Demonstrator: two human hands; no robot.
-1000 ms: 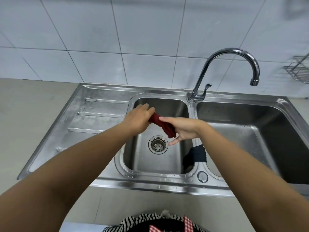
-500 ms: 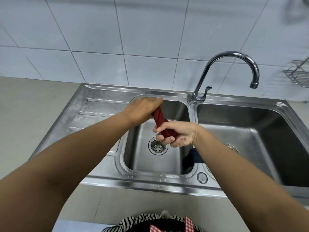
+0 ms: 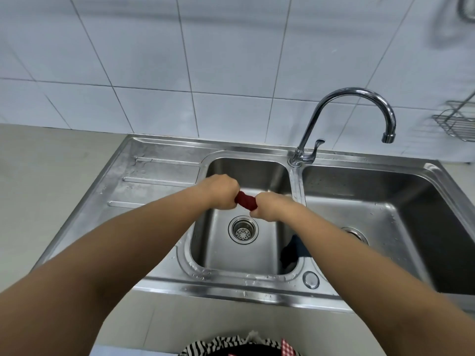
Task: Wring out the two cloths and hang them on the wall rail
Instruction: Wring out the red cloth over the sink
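Observation:
A dark red cloth (image 3: 246, 200), twisted into a short tight roll, is held above the left basin of the steel sink (image 3: 164, 160). My left hand (image 3: 221, 191) grips its left end and my right hand (image 3: 270, 206) grips its right end, both fists closed, close together. Only a short piece of the cloth shows between them. A dark blue cloth (image 3: 291, 253) lies at the right side of the left basin, against the divider, partly hidden by my right forearm. No wall rail is clearly in view.
A curved chrome tap (image 3: 359, 98) stands behind the divider, its spout over the right basin. A wire rack (image 3: 457, 124) hangs on the tiled wall at far right. The drain strainer (image 3: 243, 229) lies below my hands. A ribbed draining board (image 3: 144, 181) lies left.
The red cloth went from a loose slanted strip to a tight short roll. My hands closed into fists on its ends and drew together, level over the drain.

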